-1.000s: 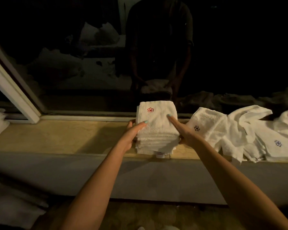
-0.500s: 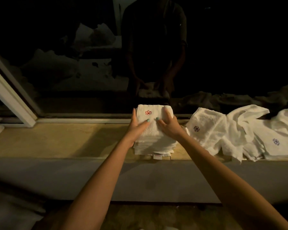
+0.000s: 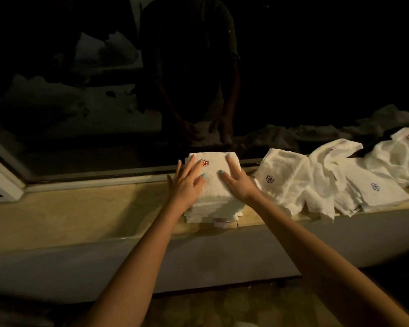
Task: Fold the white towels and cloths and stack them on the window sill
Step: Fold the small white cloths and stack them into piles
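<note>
A dim floor (image 3: 198, 310) is seen nearest, crossed by both bare forearms. Past it, the grey front wall (image 3: 57, 267) is met, then the window sill (image 3: 80, 213), a pale stone ledge.

The stack of folded towels (image 3: 215, 201) is set on the sill near its front edge. It is several layers deep and roughly squared. A small label (image 3: 222, 224) is seen poking out at the bottom, and the top towel is marked with a red emblem (image 3: 205, 163).

The left hand (image 3: 185, 185) is laid flat on the stack's left part, fingers straight and spread, nothing grasped. The right hand (image 3: 239, 182) is laid the same way on the right part, palm down, nothing grasped. The stack is judged to be pressed down or squared, not lifted.

Loose cloths (image 3: 321, 175) are strewn along the sill to the right of the stack, overlapping, with some edges hung over the front. The nearest cloth (image 3: 281, 178), dark emblem, lies just beside the right wrist; contact cannot be told. A blue-marked cloth (image 3: 383, 197) and a far-right cloth (image 3: 406, 147) are also noted. Some look partly folded, but none are stacked.

Progress is judged as one stack built, with a good share of cloths left to be folded and added. An exact count cannot be told.

Farthest, the window frame (image 3: 0, 175) and the dark window glass (image 3: 57, 102) are seen. A faint reflection of the person and of white laundry is carried in the glass.
</note>
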Demonstrator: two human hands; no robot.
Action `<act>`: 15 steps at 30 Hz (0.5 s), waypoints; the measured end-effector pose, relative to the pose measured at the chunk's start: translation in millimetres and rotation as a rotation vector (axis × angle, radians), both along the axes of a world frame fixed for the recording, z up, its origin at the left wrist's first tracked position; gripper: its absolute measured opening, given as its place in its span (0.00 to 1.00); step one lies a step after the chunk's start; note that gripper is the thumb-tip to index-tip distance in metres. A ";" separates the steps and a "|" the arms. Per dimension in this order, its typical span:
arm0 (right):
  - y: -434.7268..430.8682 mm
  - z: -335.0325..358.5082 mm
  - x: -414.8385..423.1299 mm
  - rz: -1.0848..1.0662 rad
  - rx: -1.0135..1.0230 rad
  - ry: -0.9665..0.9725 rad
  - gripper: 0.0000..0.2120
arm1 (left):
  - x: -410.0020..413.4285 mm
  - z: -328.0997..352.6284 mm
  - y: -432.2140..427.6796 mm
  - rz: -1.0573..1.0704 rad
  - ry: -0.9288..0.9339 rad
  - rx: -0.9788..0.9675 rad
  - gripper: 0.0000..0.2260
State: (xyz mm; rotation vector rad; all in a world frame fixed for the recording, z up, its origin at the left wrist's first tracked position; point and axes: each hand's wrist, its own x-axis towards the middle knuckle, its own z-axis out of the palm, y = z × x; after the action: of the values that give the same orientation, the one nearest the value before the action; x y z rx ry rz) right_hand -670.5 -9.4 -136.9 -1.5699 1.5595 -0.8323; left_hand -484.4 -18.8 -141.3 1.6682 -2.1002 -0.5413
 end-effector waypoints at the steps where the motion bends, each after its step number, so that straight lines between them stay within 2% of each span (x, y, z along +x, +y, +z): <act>1: -1.7 0.1 1.2 -0.002 -0.002 0.018 0.30 | 1.0 0.2 -0.9 -0.004 -0.008 0.008 0.22; 4: -6.5 5.0 2.5 -0.005 0.020 0.094 0.28 | 1.1 13.3 -7.3 -0.001 -0.033 -0.008 0.21; 8: -6.2 15.7 -6.8 -0.107 -0.101 0.230 0.22 | -18.9 42.8 -9.4 0.046 -0.092 -0.247 0.17; 11: -2.8 27.1 -27.6 -0.251 -0.274 0.208 0.18 | -51.3 56.8 -12.7 -0.052 -0.023 -0.341 0.15; 15: 4.7 43.9 -88.9 -0.411 -0.376 0.286 0.13 | -110.9 67.6 -17.6 -0.262 0.032 -0.296 0.15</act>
State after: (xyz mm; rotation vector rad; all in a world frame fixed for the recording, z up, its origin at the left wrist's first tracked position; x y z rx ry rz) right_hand -759.4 -4.8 -93.0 -1.7117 2.0688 -1.2244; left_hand -595.3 -36.4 -73.7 1.2251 -2.2616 -0.3106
